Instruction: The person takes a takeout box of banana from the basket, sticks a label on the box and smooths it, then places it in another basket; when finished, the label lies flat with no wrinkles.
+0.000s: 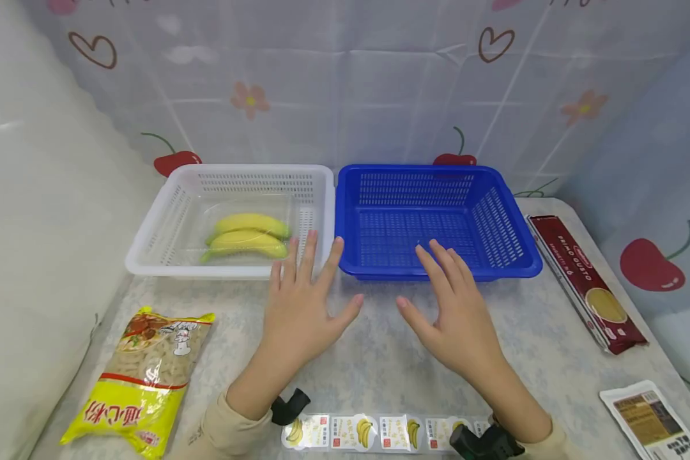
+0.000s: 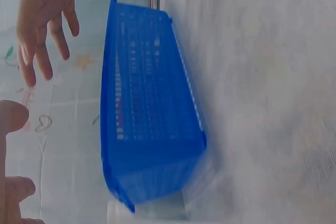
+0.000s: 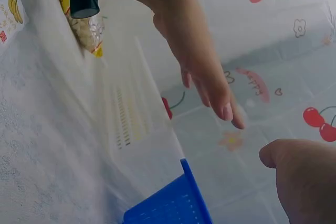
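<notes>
Both hands hover above the table with fingers spread and nothing in them. In the head view my left hand [image 1: 299, 313] is in front of the white basket [image 1: 230, 271], its fingertips overlapping the basket's front right corner. Inside that basket lie two bananas [image 1: 247, 243] in a clear plastic box [image 1: 195, 211]. My right hand [image 1: 457, 313] hangs before the blue basket [image 1: 437, 271], fingertips over its front rim in the picture. The left wrist view shows the blue basket [image 2: 152, 77] from the side, with the right hand [image 2: 47, 14] beyond it.
A yellow bag of pasta [image 1: 144, 383] lies at the left. At the right are a dark red spaghetti packet [image 1: 586, 281] and a white-edged flat pouch [image 1: 655, 418]. A strip of banana stickers [image 1: 368, 433] lies along the front. A printed curtain [image 1: 345, 83] hangs behind the baskets.
</notes>
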A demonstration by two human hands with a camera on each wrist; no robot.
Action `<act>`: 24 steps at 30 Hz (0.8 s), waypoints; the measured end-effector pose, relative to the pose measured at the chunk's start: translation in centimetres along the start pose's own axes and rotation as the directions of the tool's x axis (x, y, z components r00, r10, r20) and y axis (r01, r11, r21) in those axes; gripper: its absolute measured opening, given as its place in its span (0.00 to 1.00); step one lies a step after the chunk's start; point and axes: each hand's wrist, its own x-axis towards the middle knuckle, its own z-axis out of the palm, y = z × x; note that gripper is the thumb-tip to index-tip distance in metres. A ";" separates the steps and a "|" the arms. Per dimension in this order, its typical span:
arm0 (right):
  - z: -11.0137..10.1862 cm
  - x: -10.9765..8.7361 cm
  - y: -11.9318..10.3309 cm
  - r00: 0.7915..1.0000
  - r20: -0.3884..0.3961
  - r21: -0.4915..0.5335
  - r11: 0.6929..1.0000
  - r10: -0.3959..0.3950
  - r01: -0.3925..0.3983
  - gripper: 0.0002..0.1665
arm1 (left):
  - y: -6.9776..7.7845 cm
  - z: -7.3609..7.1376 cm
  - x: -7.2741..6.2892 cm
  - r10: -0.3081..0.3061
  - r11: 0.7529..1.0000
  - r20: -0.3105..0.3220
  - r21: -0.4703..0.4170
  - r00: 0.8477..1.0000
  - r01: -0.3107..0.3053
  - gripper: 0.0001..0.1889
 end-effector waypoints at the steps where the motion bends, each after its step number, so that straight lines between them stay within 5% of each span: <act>1: 0.0 0.2 -0.1 1.000 -0.005 0.024 1.000 -0.012 0.012 0.48 | -0.5 -0.2 -0.1 -0.009 1.000 -0.022 -0.010 1.000 0.009 0.45; 6: 0.2 1.3 -0.6 0.997 0.002 0.114 0.991 -0.075 0.074 0.46 | -3.6 -1.4 -0.4 -0.075 0.997 -0.149 -0.033 0.986 0.070 0.44; 11: 0.9 3.0 -1.6 0.991 0.041 0.178 0.977 -0.124 0.115 0.44 | -7.4 -3.1 -1.4 -0.204 0.979 -0.182 -0.066 0.962 0.195 0.45; 18: 2.9 6.4 -3.5 0.981 0.146 0.314 0.946 -0.131 0.079 0.42 | -12.8 -5.1 -2.6 -0.439 0.891 0.002 -0.128 0.899 0.435 0.50; 24: 5.6 9.9 -5.8 0.962 0.231 0.378 0.924 -0.148 0.052 0.42 | -17.3 -5.6 -2.6 -0.510 0.826 0.205 -0.156 0.835 0.543 0.55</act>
